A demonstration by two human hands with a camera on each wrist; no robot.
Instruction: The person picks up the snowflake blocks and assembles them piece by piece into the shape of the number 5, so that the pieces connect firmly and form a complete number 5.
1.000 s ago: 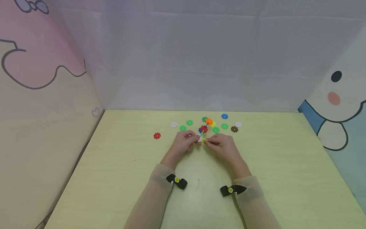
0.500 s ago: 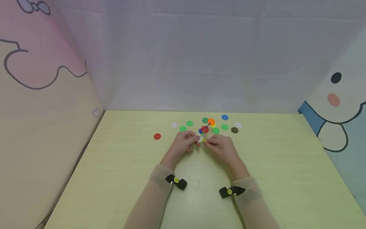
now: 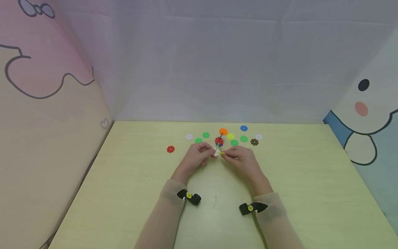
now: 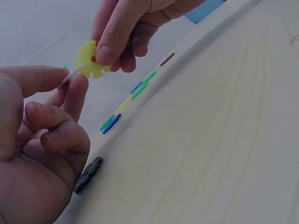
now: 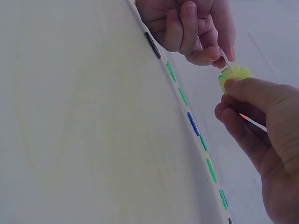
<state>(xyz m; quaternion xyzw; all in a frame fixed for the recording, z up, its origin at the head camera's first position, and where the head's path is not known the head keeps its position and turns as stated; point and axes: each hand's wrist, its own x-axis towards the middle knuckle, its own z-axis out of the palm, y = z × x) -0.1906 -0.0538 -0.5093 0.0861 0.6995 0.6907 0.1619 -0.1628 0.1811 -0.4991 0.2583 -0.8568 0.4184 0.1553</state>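
My left hand (image 3: 196,155) pinches a white notched snowflake disc (image 3: 216,151) between thumb and fingers, above the table. From it a joined chain runs away from me: a green piece, a red disc (image 3: 219,141), a blue piece and an orange disc (image 3: 223,131) at the far end. A yellow notched disc (image 4: 86,59) is pinched by my right hand (image 3: 242,157), thumb flat on its face. In the left wrist view the white disc's edge meets the yellow disc's notched rim. The right wrist view shows the yellow disc (image 5: 240,72) with green behind it.
Loose snowflake discs lie along the back of the table (image 3: 140,193): a red one (image 3: 170,149) at left, white (image 3: 189,137), several green (image 3: 206,135), yellow (image 3: 230,136), blue (image 3: 244,128) and brown (image 3: 254,141). Upright printed panels (image 3: 199,69) border the table.
The orange end of the chain has swung left, uncovering the loose yellow disc and covering the dark green one. Both hands stay nearly in place, still gripping their discs.
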